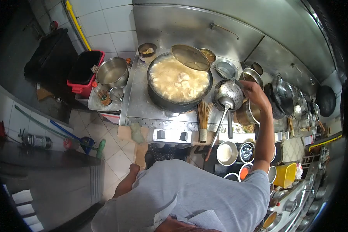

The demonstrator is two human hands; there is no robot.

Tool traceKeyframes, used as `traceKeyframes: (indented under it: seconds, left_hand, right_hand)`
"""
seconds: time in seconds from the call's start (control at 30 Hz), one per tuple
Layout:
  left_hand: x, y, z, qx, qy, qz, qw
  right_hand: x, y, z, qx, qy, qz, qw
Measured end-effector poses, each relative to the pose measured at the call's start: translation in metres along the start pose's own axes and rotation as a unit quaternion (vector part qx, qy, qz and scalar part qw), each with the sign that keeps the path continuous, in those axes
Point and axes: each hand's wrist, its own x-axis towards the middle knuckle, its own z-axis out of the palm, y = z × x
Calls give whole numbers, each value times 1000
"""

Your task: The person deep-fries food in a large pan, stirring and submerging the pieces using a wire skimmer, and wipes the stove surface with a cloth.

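At the right of the stove, my right hand is closed on the long handle of a round mesh strainer. The strainer is tilted above the back rim of a big black pot, which holds pale, cloudy liquid with light chunks in it. My left hand hangs low beside my body, away from the stove; its fingers cannot be made out. Below my right hand, a perforated ladle and a solid ladle lie together, handles toward me.
A bamboo brush stands at the stove's front edge. Left of the stove, a steel pot and a bottle share a tray. Bowls of ingredients, one white, line the right front. Woks hang at the far right.
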Motion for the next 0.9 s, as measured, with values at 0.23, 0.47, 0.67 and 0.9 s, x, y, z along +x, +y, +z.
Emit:
traceKeyframes:
  seconds: [0.23, 0.47, 0.67, 0.9]
  left_hand:
    - [-10, -8, 4, -7, -37, 9, 999]
    - [-11, -13, -3, 101, -48, 141, 984]
    - [-6, -8, -8, 75, -39, 129, 988]
    - [-6, 2, -15, 68, 0, 92, 993]
  right_hand:
    - [-52, -44, 60, 85, 111, 76, 987]
    - [-79, -65, 96, 132, 49, 217, 966]
    - [-65, -59, 133, 87, 152, 111, 978]
    - [-87, -61, 145, 145, 142, 134, 970]
